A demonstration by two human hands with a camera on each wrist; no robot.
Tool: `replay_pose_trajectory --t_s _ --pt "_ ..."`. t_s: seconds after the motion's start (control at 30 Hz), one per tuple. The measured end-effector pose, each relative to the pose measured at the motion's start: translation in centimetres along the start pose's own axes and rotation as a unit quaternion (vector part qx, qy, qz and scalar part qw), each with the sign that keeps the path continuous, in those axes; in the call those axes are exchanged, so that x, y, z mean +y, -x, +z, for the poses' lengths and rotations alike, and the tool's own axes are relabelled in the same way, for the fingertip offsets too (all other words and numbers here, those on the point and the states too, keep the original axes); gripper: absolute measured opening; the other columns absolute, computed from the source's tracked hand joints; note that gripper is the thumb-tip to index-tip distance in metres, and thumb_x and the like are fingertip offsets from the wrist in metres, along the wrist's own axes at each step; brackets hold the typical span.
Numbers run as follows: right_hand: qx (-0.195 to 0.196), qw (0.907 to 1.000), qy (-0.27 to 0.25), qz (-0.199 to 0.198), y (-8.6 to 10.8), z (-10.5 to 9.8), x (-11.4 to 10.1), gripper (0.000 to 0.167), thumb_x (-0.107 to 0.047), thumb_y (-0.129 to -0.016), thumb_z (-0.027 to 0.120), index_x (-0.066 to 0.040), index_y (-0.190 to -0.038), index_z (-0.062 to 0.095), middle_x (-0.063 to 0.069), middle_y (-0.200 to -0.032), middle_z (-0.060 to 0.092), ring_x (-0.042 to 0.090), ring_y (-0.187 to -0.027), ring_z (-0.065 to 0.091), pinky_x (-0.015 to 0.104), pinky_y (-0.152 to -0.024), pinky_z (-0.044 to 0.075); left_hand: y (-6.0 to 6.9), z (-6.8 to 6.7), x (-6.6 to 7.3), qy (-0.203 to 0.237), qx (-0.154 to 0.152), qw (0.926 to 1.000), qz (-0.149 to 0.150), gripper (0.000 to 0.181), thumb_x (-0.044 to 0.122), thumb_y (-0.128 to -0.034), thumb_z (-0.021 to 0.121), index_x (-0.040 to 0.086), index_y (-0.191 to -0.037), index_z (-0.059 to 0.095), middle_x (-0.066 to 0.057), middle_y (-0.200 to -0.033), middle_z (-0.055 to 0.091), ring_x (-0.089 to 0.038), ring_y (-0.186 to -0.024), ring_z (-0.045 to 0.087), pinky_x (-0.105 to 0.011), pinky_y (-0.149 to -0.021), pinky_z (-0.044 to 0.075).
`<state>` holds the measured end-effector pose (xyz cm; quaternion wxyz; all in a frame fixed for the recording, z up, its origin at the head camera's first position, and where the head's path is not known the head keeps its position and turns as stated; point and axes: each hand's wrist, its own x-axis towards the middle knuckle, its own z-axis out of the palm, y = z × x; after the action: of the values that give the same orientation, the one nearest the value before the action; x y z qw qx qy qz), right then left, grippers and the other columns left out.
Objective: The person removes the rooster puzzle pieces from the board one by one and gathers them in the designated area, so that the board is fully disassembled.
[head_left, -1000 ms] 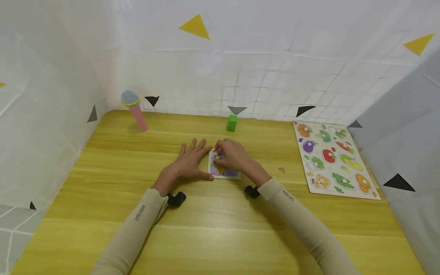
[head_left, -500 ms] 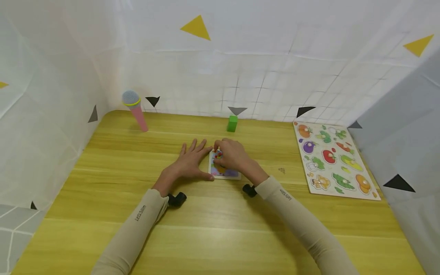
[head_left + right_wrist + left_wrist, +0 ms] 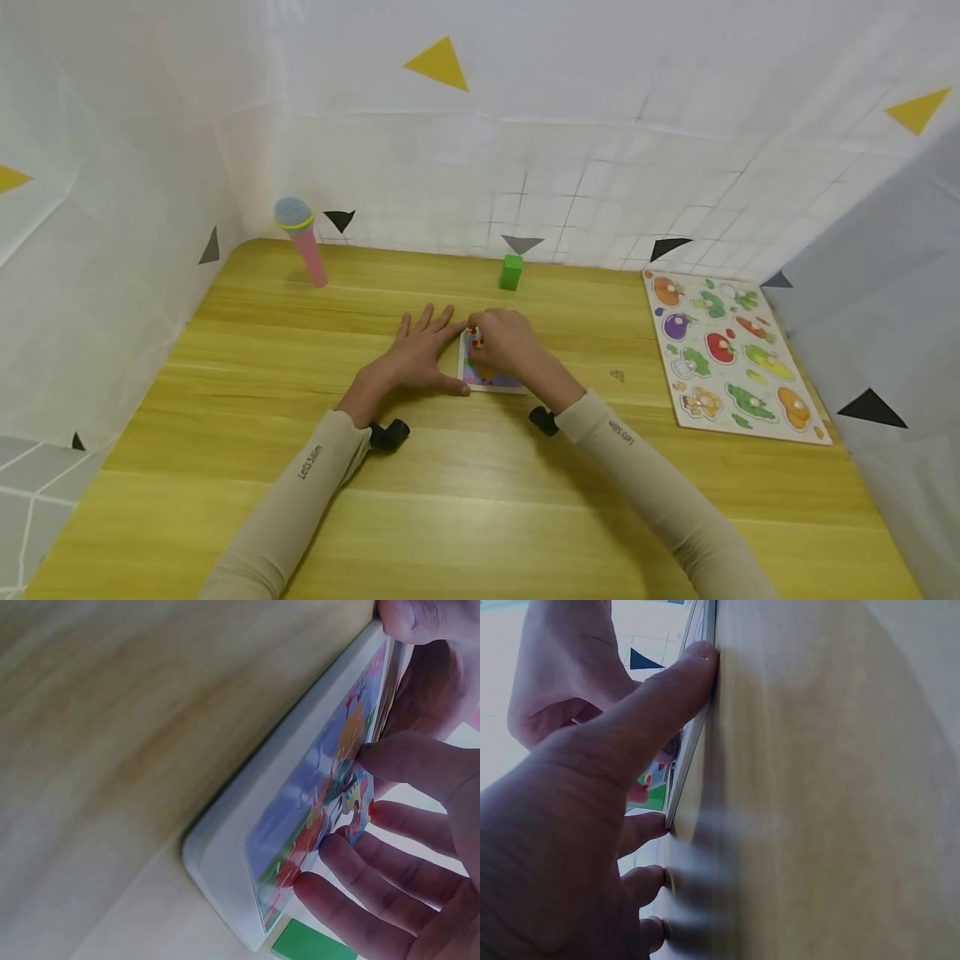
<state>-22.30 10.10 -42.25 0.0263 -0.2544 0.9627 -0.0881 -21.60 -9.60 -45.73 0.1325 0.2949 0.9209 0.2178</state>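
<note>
Table [image 3: 450,517]: work on it looks well along. Left hand [image 3: 414,362]: spread left of the puzzle [image 3: 225,855], touching its edge, gripping nothing. Right hand [image 3: 512,343]: over puzzle, thumb and fingers pinching. Puzzle: picture seemingly mostly filled. Piece [image 3: 358,799]: tilted above puzzle in that pinch; seating it apparently remains.

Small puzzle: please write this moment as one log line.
left hand: touching small puzzle | right hand: holding puzzle piece | green block: standing beyond puzzle
</note>
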Motion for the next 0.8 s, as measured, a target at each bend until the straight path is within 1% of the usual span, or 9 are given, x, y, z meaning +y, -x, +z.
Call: replay_pose_trajectory --t_s 0.13,0.27,0.4,0.5,0.67,0.8 --pt "0.013 0.9999 0.002 -0.002 0.13 0.10 -0.17 0.031 -0.022 -0.084 0.078 -0.005 -0.111 0.073 0.008 -0.096 0.072 0.022 -0.081 0.067 0.036 -0.067 0.057 0.10 -0.08 0.08 0.002 0.001 1.0000 0.000 0.111 0.069 -0.0738 0.076 0.029 -0.162 0.020 -0.011 -0.167 0.004 -0.039 -0.151 -0.007 -0.064 -0.113 -0.009" --pt "0.027 0.9994 0.021 -0.002 0.20 0.23 -0.37 0.028 -0.021 -0.085 0.078 -0.006 -0.108 0.073 0.006 -0.091 0.072 0.022 -0.076 0.066 0.036 -0.065 0.056 0.10 -0.09 0.08 -0.001 -0.001 1.0000 0.000 0.112 0.069 -0.0740 0.076 0.027 -0.162 0.020 -0.010 -0.167 0.004 -0.039 -0.151 -0.007 -0.064 -0.114 -0.009" --pt "0.036 0.9983 0.045 -0.003 0.27 0.34 -0.55 0.028 -0.023 -0.084 0.078 -0.008 -0.107 0.073 0.006 -0.090 0.072 0.022 -0.076 0.065 0.036 -0.066 0.055 -0.01 0.05 -0.08 -0.003 -0.003 1.0000 -0.002 0.113 0.071 -0.0739 0.075 0.025 -0.162 0.020 -0.009 -0.167 0.003 -0.038 -0.151 -0.008 -0.063 -0.114 -0.010" --pt "0.041 0.9979 0.050 -0.006 0.33 0.41 -0.65 0.029 -0.023 -0.083 0.079 -0.008 -0.108 0.073 0.005 -0.089 0.071 0.022 -0.076 0.064 0.035 -0.065 0.054 -0.07 0.16 -0.20 -0.003 -0.003 1.0000 -0.002 0.113 0.072 -0.0738 0.074 0.026 -0.162 0.021 -0.009 -0.168 0.002 -0.038 -0.151 -0.009 -0.062 -0.114 -0.010" --pt "0.034 0.9993 0.017 -0.001 0.42 0.53 -0.65 0.033 -0.021 -0.084 0.080 -0.006 -0.112 0.072 0.009 -0.096 0.068 0.024 -0.080 0.064 0.037 -0.068 0.055 -0.06 0.25 -0.25 -0.002 -0.001 1.0000 -0.001 0.111 0.071 -0.0745 0.074 0.028 -0.162 0.020 -0.008 -0.168 0.002 -0.037 -0.151 -0.009 -0.062 -0.114 -0.011" --pt "0.019 0.9997 -0.008 0.011 0.38 0.55 -0.43 0.044 -0.022 -0.083 0.081 -0.002 -0.121 0.069 0.012 -0.104 0.066 0.026 -0.087 0.063 0.040 -0.075 0.055 -0.04 0.24 -0.20 -0.004 0.000 1.0000 -0.001 0.111 0.071 -0.0749 0.073 0.027 -0.162 0.021 -0.008 -0.168 0.002 -0.037 -0.151 -0.009 -0.062 -0.114 -0.010"
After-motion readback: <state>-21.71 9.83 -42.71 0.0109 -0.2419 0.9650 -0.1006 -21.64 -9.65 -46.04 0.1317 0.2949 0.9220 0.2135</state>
